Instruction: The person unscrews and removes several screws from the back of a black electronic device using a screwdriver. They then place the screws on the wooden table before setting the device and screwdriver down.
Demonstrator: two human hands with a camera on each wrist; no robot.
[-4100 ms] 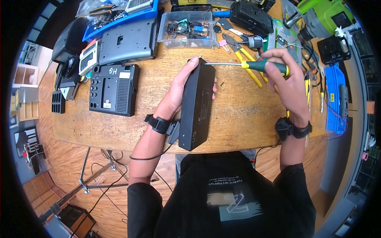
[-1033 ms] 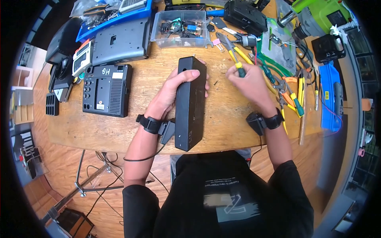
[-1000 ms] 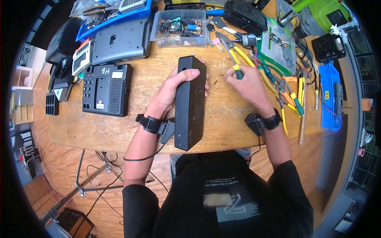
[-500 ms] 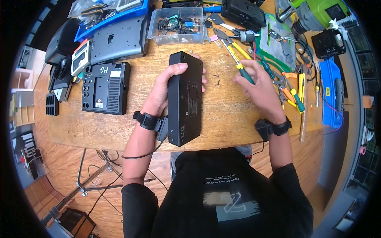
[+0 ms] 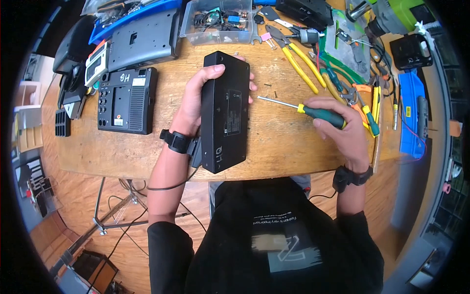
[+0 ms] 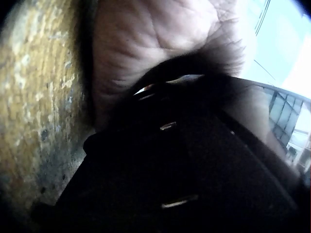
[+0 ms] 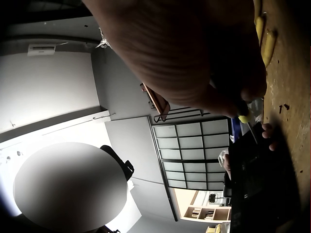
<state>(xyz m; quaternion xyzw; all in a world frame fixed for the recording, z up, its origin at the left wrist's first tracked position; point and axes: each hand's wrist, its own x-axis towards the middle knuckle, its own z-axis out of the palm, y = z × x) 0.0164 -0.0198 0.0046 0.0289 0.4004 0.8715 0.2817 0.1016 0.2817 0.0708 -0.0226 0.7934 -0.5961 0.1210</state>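
My left hand grips a long black box near its far end, thumb over the side edge and fingertips showing at the right. A label on the box's broad face is turned up toward the head camera. My right hand holds a screwdriver by its green and yellow handle, its shaft pointing left, the tip apart from the box. Two small dark screws lie on the wood between box and screwdriver. The left wrist view shows the palm above the dark box.
Yellow-handled pliers and other hand tools lie beyond and right of my right hand. A clear bin of parts stands at the back. Left of the box is a black device with a recessed panel. A blue tray stands at far right.
The screwdriver has come away from the box's far end and swung to point left. One more screw lies on the table. The box has turned, showing its labelled face.
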